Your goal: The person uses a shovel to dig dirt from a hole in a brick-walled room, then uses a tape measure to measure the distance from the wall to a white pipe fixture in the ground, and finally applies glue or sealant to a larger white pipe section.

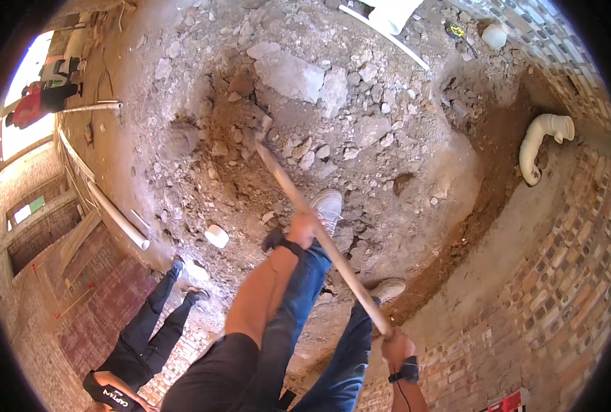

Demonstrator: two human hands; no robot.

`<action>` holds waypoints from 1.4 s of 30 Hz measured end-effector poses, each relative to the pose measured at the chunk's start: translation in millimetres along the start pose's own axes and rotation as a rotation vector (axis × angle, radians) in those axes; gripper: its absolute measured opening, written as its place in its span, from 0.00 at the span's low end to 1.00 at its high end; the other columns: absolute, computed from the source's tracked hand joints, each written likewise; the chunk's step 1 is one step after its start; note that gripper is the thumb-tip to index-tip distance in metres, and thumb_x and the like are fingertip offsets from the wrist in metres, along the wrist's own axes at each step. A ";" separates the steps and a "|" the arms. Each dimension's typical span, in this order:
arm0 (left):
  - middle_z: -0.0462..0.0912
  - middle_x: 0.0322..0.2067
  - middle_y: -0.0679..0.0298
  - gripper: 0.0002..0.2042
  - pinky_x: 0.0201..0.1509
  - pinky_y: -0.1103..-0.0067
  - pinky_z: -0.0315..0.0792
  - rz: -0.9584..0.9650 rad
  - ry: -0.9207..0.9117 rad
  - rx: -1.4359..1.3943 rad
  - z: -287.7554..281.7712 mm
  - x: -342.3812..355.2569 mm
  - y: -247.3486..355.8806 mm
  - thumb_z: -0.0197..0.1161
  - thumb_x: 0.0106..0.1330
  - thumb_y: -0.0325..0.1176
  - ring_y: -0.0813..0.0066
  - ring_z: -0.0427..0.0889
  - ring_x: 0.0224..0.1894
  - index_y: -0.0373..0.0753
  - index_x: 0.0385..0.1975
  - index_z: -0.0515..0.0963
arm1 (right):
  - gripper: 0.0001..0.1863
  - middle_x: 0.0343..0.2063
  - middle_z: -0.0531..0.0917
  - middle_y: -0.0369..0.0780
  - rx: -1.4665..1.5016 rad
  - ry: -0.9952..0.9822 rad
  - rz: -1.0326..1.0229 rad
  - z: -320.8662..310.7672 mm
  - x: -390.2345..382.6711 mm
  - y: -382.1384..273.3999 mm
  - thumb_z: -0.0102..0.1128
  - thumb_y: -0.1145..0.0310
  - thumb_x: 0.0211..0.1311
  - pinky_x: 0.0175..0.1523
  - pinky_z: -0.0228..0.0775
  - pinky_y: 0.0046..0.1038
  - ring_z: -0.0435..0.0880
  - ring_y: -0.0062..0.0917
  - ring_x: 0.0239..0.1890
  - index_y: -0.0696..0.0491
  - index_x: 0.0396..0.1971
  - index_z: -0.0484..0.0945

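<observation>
Both my hands grip a long pale wooden handle (350, 275) that slopes down and away to the left. My left hand (306, 230) is wrapped round its middle, above my forward shoe. Lower right, my right hand (398, 350) closes round the near end. The handle's far end meets broken soil and rubble (233, 130); the tool's head there is dusty and partly hidden, so its kind cannot be made out. A large flat concrete slab (288, 74) lies just beyond it. My feet stand on the rubble on either side of the handle.
A white bent pipe (533, 147) rises from the ground by the brick wall (559, 275), beside a dug trench. More pipes (116, 216) lie at left, and a thin one (384, 36) lies at the top. One person (141, 350) stands lower left, another (38, 103) upper left.
</observation>
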State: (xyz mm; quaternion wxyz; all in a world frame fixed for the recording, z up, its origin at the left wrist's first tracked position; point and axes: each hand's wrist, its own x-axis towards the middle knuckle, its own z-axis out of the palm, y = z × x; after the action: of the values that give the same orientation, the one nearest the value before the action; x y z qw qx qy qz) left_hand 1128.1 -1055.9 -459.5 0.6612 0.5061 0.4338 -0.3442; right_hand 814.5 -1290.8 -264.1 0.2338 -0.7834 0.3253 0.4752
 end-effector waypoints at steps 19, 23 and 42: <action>0.72 0.25 0.63 0.03 0.32 0.69 0.78 0.127 0.097 0.356 19.5 -159.3 -108.1 0.54 0.69 0.21 0.68 0.76 0.26 0.37 0.33 0.70 | 0.10 0.26 0.86 0.47 0.207 0.006 -0.091 61.2 -136.5 156.8 0.63 0.62 0.54 0.40 0.79 0.45 0.87 0.45 0.32 0.50 0.34 0.84; 0.74 0.23 0.62 0.03 0.29 0.69 0.77 0.047 0.025 0.466 79.9 -230.6 -171.6 0.57 0.67 0.22 0.67 0.78 0.25 0.37 0.31 0.72 | 0.10 0.25 0.86 0.48 0.295 0.016 -0.011 99.1 -209.6 232.6 0.59 0.64 0.56 0.39 0.79 0.45 0.87 0.45 0.33 0.51 0.34 0.84; 0.77 0.21 0.65 0.07 0.20 0.74 0.74 -0.170 -0.497 0.752 287.7 -225.6 -341.8 0.66 0.64 0.27 0.71 0.79 0.20 0.37 0.25 0.76 | 0.15 0.33 0.87 0.51 0.683 -0.111 0.586 37.7 -298.0 212.3 0.62 0.60 0.53 0.44 0.79 0.45 0.87 0.48 0.38 0.54 0.36 0.85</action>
State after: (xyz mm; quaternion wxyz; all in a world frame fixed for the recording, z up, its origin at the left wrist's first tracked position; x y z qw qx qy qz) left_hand 800.1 -1416.4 -346.1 0.4848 0.5756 0.1469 -0.6419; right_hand 536.5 -1323.8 -25.6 0.3516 -0.5095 0.6584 0.4282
